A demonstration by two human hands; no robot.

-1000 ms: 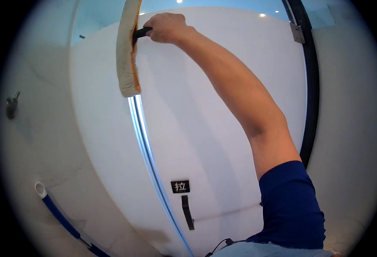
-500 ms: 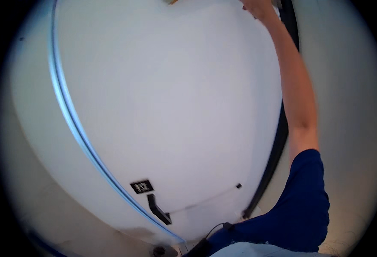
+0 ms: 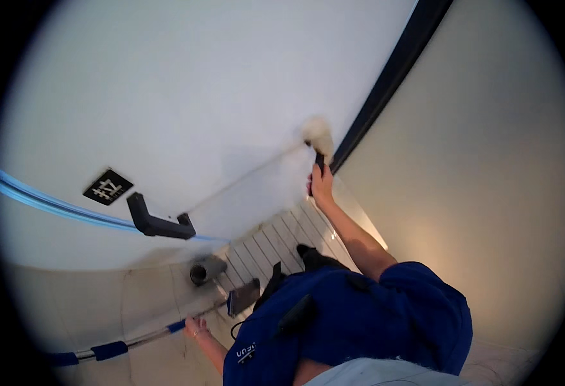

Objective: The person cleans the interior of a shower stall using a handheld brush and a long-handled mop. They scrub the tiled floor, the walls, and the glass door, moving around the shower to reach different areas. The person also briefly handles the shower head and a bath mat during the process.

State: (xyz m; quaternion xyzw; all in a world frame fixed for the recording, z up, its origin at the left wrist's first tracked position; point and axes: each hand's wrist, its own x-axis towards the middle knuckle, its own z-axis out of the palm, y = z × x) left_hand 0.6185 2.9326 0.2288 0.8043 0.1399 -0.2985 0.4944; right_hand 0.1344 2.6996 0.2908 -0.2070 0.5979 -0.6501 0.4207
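A hand tool with a cream, fluffy head (image 3: 319, 134) and a dark handle is gripped in my right hand (image 3: 321, 186). Its head is against or close beside the white door panel (image 3: 218, 96), near the black strip along the panel's right side. Lower left, my left hand (image 3: 197, 328) is closed round a long metal pole with blue sleeves (image 3: 109, 350). The pole runs toward a flat, dark rectangular head (image 3: 242, 297) by my body; how they join is unclear. Between my hands, a dark angled handle (image 3: 160, 222) juts from the panel.
A black square sign (image 3: 107, 186) sits above the handle. The black edge strip (image 3: 385, 83) meets a beige wall (image 3: 482, 141) on the right. A grey rolled-up item (image 3: 207, 269) lies on the floor near white slatted flooring (image 3: 273, 238).
My right hand has come down from high on the panel to its lower right part. The view has tilted downward, and my left hand with the pole now shows.
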